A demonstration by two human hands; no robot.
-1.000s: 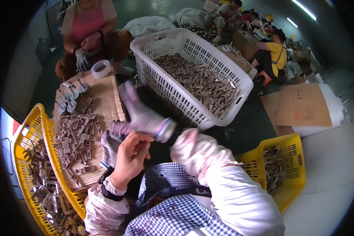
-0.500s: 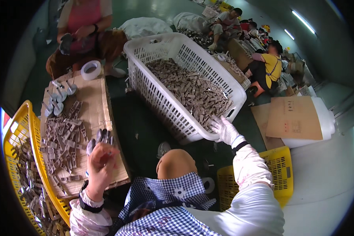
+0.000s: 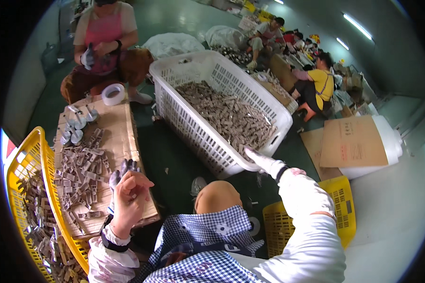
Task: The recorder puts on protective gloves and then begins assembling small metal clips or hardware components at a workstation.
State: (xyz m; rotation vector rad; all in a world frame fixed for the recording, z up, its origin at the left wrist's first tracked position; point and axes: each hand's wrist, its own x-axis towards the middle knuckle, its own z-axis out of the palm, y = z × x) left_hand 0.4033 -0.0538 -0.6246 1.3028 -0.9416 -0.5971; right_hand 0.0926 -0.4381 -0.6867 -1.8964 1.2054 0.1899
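My left hand [image 3: 132, 191], bare, hangs above the near right edge of a cardboard sheet [image 3: 123, 137]. Its fingers curl inward, and I cannot make out anything in them. Just behind it shows a dark grey glove [image 3: 129, 166], mostly hidden. Many brown-grey clips [image 3: 82, 177] lie heaped on the cardboard, left of this hand. My right hand [image 3: 262, 161], in a white glove, is at the near right rim of a large white basket [image 3: 198, 125]. Its fingers are blurred and partly hidden at the rim, beside the similar clips [image 3: 226, 115] filling the basket's bottom.
Several metal discs with upright pins [image 3: 78, 121] and a tape roll [image 3: 113, 94] stand on the cardboard's far end. A yellow basket [image 3: 49, 184] of clips borders it at left; another yellow basket [image 3: 342, 203] lies right. A co-worker [image 3: 104, 52] sits opposite; others work farther back.
My right hand has turned at the basket's rim, its spread fingers no longer plainly showing. My left hand has moved slightly right, still curled. The view has shifted a little.
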